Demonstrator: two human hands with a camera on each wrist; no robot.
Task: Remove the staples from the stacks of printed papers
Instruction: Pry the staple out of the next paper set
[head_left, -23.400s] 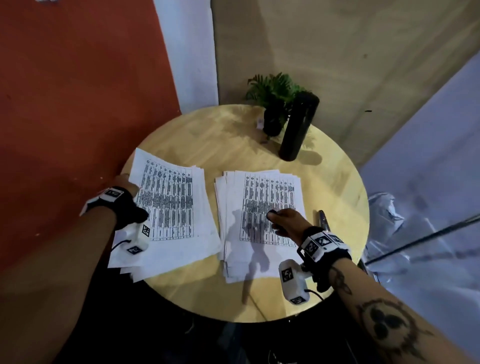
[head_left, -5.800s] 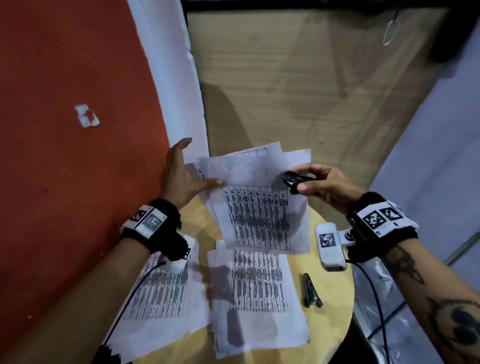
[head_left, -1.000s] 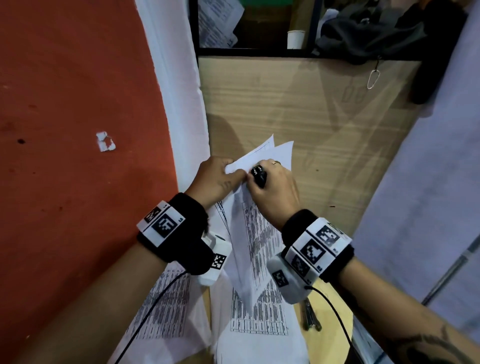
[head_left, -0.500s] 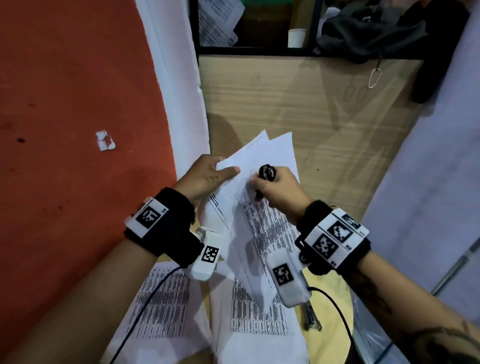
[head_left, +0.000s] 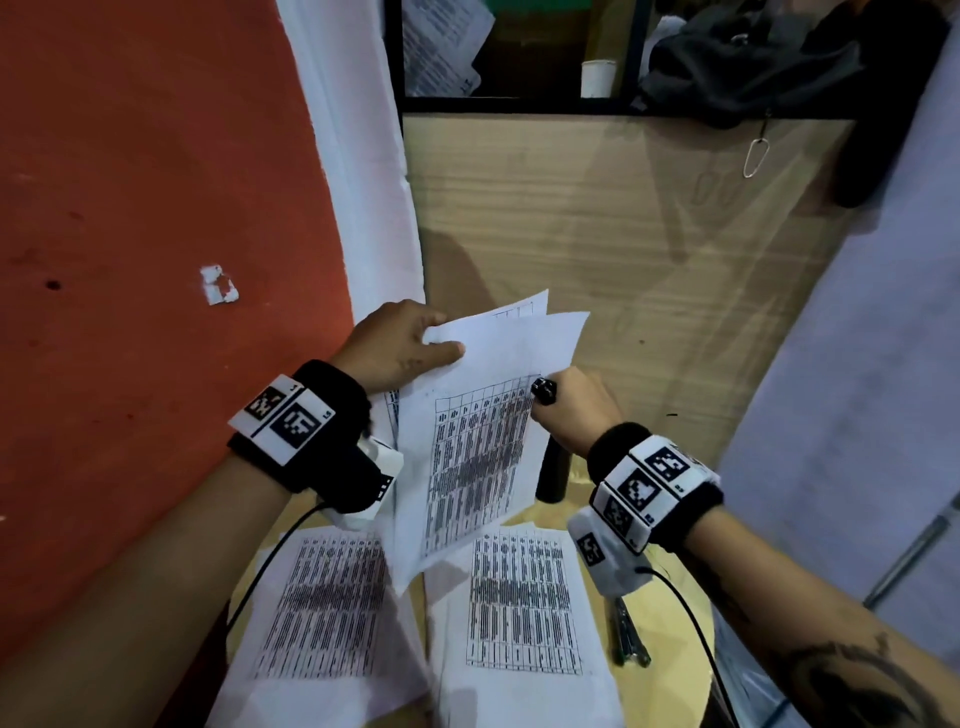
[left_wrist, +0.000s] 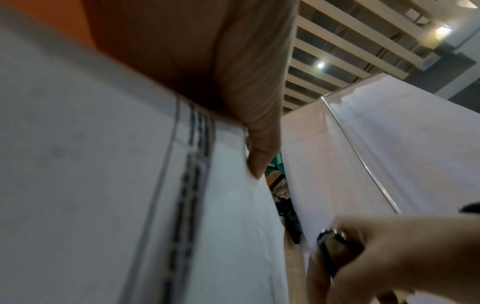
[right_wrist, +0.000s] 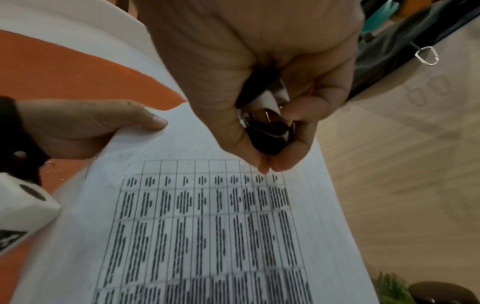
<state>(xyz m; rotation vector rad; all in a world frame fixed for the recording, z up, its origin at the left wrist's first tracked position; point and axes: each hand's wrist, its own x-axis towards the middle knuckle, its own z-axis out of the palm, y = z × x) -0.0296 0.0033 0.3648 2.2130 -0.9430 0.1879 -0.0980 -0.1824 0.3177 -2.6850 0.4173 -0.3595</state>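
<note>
Printed papers (head_left: 483, 415) held tilted above two flat table stacks (head_left: 524, 608).

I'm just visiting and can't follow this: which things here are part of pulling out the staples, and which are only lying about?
Part of the job:
- white printed sheets held up, pinched by the left hand
- small black staple remover, gripped by the right hand
- two paper stacks on the round wooden table

Lying about:
- dark pen-like object
- black cylinder
- white cup

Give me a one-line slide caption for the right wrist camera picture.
Right hand pinching a black staple remover over a printed sheet whose top corner the left hand holds.
</note>
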